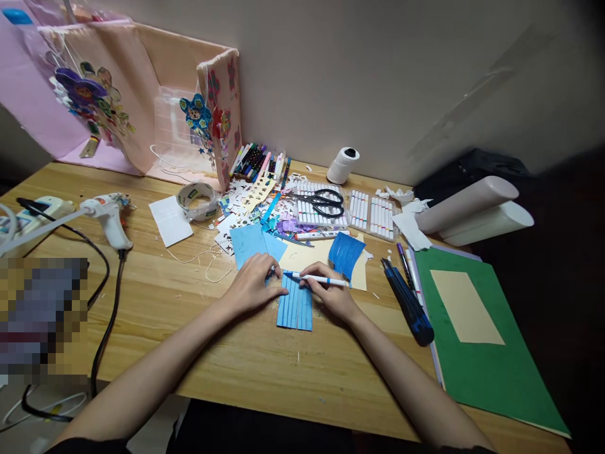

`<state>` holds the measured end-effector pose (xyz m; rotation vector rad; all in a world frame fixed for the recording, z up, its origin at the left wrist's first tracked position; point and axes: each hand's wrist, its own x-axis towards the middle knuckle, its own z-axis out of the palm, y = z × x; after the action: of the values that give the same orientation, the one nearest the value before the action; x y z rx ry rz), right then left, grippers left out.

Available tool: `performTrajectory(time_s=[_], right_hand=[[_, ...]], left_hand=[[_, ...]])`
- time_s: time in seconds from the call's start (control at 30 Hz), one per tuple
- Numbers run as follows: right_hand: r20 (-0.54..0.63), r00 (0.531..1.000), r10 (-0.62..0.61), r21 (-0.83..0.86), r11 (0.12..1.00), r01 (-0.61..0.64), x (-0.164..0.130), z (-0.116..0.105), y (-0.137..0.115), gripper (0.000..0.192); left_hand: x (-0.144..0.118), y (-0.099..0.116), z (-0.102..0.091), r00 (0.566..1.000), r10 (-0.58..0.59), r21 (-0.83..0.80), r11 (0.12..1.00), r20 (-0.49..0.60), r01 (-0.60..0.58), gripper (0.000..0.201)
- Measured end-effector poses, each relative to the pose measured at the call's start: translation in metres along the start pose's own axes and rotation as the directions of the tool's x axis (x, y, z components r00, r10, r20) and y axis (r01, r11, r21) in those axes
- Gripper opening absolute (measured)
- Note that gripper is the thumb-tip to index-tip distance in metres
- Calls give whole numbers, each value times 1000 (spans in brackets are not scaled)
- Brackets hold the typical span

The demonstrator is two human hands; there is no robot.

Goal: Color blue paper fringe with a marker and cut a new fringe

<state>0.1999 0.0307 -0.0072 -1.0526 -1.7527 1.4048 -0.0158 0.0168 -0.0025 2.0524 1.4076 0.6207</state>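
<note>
In front of me on the table lies a light blue piece of paper (295, 310) marked with several dark blue lengthwise lines. My right hand (334, 295) grips a white marker (328, 280) with blue bands, its tip at the paper's upper part. With curled fingers and the thumb on its left edge, my left hand (253, 282) steadies the same paper. Just behind my right hand a darker blue, curved piece of paper (347, 253) rests on a cream sheet (302, 255). Plain light blue paper (248, 243) lies beyond my left hand.
Black-handled scissors (328, 203) lie on a marker set (373, 214), near paper scraps (231, 208) and a thread spool (343, 165). At left are a tape roll (196, 200) and glue gun (111, 221). A utility knife (409, 306) and green board (510, 378) are at right.
</note>
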Motion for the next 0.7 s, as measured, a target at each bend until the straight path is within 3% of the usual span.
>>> performTrajectory(time_s=[0.7], right_hand=[[42, 999, 7, 25, 1000, -8, 1, -1, 2, 11]], left_hand=[[1, 1, 0, 1000, -3, 16, 1000, -5, 3, 33]])
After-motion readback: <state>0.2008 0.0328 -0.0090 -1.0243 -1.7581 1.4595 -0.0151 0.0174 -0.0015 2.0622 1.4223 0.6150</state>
